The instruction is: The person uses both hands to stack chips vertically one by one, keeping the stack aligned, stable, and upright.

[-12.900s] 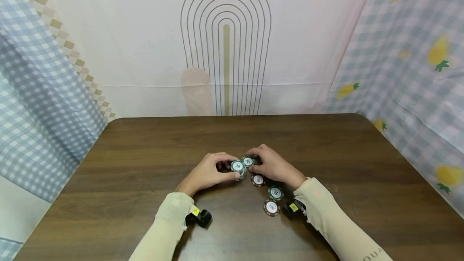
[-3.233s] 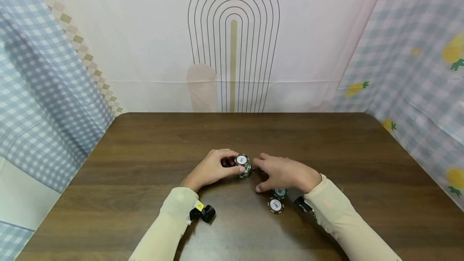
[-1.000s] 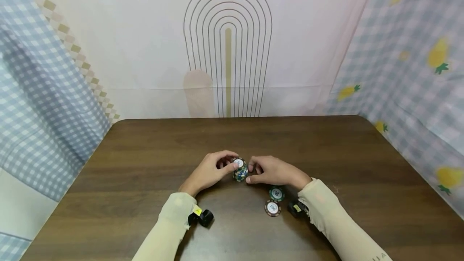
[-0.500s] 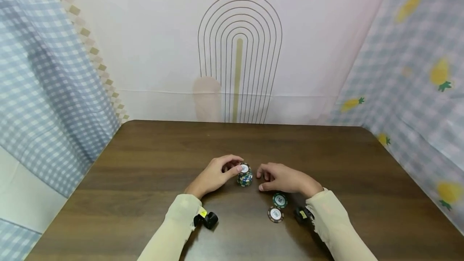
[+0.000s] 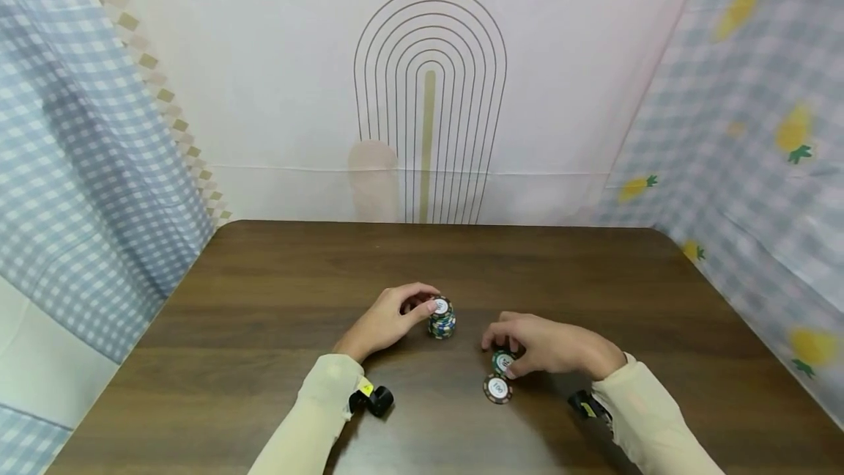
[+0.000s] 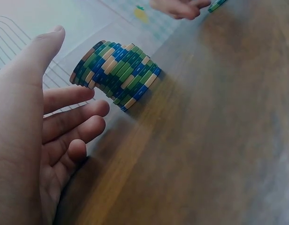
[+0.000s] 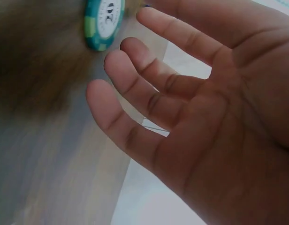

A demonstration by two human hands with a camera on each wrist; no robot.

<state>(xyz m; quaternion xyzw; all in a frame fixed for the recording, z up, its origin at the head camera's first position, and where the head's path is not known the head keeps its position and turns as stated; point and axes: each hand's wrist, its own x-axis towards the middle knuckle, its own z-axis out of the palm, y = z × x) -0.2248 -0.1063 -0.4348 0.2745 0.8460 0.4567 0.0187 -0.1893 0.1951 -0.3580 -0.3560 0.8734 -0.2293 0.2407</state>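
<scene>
A tall stack of poker chips (image 5: 442, 322) stands left of the table's middle, a dark chip marked 100 on top. My left hand (image 5: 389, 319) is beside it, thumb near the top. In the left wrist view the thumb is apart from the stack (image 6: 117, 72), and the fingers are loosely bent next to it. My right hand (image 5: 550, 347) is over a green poker chip (image 5: 502, 363) marked 20, thumb and fingers spread about its edges. In the right wrist view the fingers are apart from that green chip (image 7: 103, 23). A dark chip (image 5: 497, 388) marked 100 lies just in front of it.
Everything rests on a brown wooden table (image 5: 316, 262). Behind it hangs a white cloth (image 5: 277, 79) with arch lines. Checked curtains (image 5: 99, 130) flank both sides. Each wrist wears a small black camera (image 5: 379, 402).
Earlier, chips were added to the stack, making it taller, and fewer lie loose. Over the last half second, my right hand moved from beside the stack towards the green chip. The left stayed.
</scene>
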